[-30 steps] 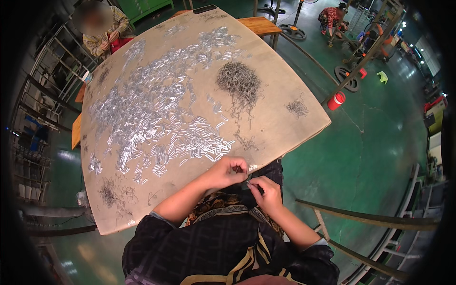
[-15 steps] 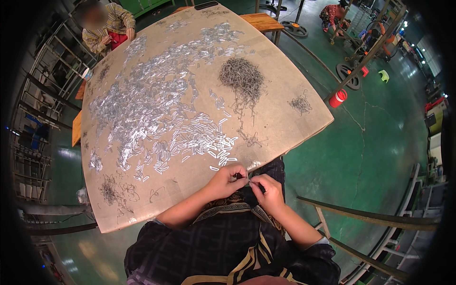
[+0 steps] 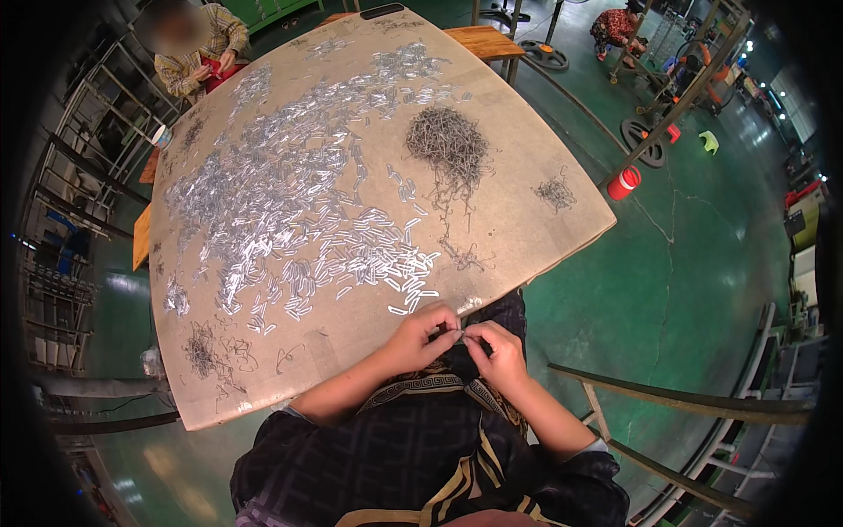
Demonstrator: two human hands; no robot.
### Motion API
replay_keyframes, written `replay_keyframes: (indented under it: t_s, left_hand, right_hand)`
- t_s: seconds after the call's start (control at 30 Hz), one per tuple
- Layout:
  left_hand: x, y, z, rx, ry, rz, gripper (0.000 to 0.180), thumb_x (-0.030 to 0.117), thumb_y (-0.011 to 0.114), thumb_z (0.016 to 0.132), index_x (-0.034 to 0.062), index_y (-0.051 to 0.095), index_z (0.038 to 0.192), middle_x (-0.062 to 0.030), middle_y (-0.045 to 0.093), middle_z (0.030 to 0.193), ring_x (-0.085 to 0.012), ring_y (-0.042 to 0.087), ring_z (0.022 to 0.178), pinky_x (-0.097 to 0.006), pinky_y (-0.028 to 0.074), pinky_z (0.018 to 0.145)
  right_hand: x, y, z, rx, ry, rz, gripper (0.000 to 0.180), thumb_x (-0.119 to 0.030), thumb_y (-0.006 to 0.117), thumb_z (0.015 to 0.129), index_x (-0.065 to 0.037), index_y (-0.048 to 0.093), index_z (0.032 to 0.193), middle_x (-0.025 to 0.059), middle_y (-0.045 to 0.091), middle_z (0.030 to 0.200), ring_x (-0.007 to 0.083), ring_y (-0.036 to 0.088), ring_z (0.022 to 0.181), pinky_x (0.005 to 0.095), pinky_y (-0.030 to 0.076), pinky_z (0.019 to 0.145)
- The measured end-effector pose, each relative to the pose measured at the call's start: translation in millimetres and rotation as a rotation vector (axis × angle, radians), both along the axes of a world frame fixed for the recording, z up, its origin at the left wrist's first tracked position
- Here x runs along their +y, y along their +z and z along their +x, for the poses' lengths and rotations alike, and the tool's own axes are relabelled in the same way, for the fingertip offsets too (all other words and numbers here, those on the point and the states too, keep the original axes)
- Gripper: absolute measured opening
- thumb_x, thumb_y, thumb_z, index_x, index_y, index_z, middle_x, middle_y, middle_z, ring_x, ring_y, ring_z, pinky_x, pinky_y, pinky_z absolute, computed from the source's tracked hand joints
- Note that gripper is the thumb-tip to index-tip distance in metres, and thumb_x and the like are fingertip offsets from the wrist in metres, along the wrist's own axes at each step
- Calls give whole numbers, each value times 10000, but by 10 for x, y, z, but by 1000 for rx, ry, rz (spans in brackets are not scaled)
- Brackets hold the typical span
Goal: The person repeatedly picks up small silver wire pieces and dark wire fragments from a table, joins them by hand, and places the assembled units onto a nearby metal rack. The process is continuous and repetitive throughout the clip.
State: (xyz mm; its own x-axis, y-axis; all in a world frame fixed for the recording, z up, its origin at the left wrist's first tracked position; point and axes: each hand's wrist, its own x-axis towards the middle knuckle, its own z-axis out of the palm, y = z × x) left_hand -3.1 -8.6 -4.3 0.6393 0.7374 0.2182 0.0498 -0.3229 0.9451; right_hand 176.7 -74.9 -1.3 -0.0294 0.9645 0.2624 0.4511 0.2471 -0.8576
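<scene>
My left hand [image 3: 423, 337] and my right hand [image 3: 496, 351] meet just off the near edge of the cardboard-covered table [image 3: 544, 241]. Thumb and fingers of each are pinched together, fingertips almost touching. Between them is something small and dark, too tiny to make out. Close beyond my left hand lie many flat, shiny silver metal loops [image 3: 386, 259], spread across the table's middle. A tangled heap of thin dark wire pieces [image 3: 446, 145] sits farther back to the right, with a loose trail of them running toward me.
Smaller wire clusters lie at the near-left corner [image 3: 206, 351] and right side [image 3: 555, 192]. A dark phone-like slab [image 3: 382, 11] rests at the far edge. Another person [image 3: 206, 44] works at the far left. A red bucket [image 3: 624, 183] stands off the right corner; a metal rail [image 3: 685, 395] runs at my right.
My hands stay pinched together, with only a slight shift at the fingertips. The person at the far left has moved their hands closer together.
</scene>
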Motion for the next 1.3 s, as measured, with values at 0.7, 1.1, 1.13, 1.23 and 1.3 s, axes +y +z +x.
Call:
replay_keyframes:
  t_s: [0.7,1.1,1.13,1.23,1.3]
  left_hand:
    - [-206,-7,3,28,91,654,229,-36,669,706,11,575,910,-115,647,968,-279,618,813,-362,509,722]
    - [-213,-43,18,6,96,551,212,-51,651,734,14,559,914,-127,638,938,-293,626,838,-361,519,738]
    - [-205,-55,23,-2,94,520,215,-51,649,740,17,553,920,-129,637,934,-295,626,838,-363,518,741]
    - [-166,-133,45,11,76,437,219,-50,642,757,30,538,933,-128,640,925,-299,626,842,-370,514,750]
    - [-149,-148,67,8,106,418,215,-48,641,763,35,538,933,-121,643,921,-299,625,838,-372,510,748]
  right_hand:
    - [728,-346,-130,-372,144,199,198,-49,676,749,-27,682,946,110,553,803,312,579,818,410,483,703]
    - [874,-468,-326,-360,99,40,102,-62,666,769,-20,613,846,135,593,848,335,591,841,418,484,734]
    - [853,-416,-290,-285,68,7,113,-48,673,776,-18,616,869,129,606,839,308,606,812,397,489,708]
    - [771,-302,-95,26,-5,-163,141,-9,680,803,-9,623,932,98,639,809,217,637,727,325,500,633]
    - [695,-254,30,348,-17,-371,145,13,672,828,-1,628,965,64,653,783,142,637,674,270,502,589]
